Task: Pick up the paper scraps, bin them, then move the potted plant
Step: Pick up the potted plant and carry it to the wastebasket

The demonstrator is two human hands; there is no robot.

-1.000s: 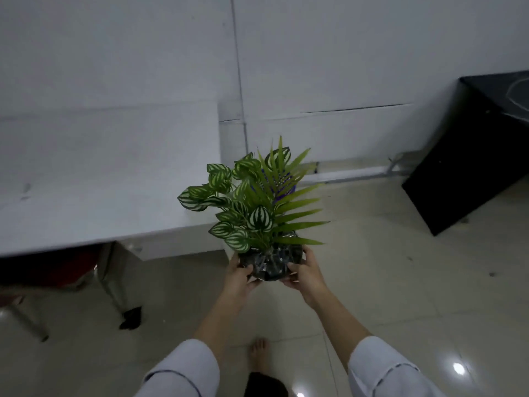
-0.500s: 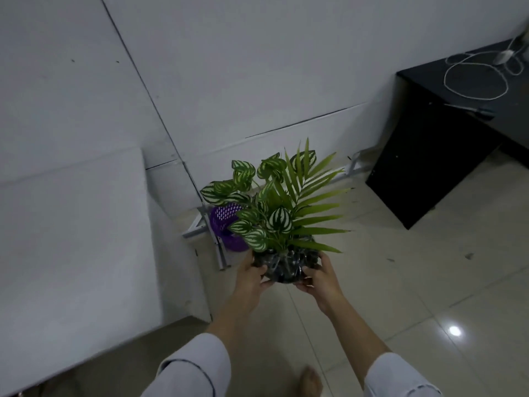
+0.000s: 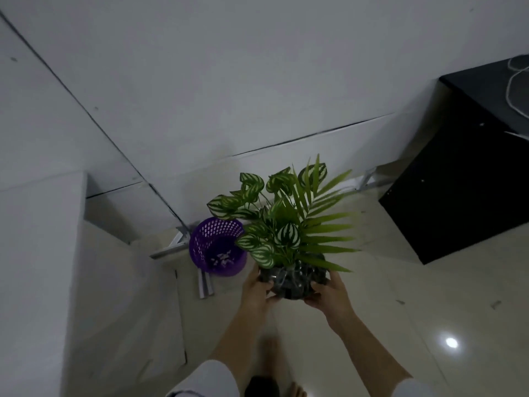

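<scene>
Left hand (image 3: 257, 290) and right hand (image 3: 329, 293) cupped around dark pot, one each side, fingers wrapped onto its wall. Potted plant (image 3: 283, 242) held upright in air between hands, above floor (image 3: 372, 325); striped leaves and palm frond rise beyond hands. Purple mesh bin (image 3: 214, 247) on floor just left of left hand, pale paper scraps (image 3: 221, 257) inside. White tabletop (image 3: 34, 267) far left. Black cabinet (image 3: 463, 190) well right of right hand.
</scene>
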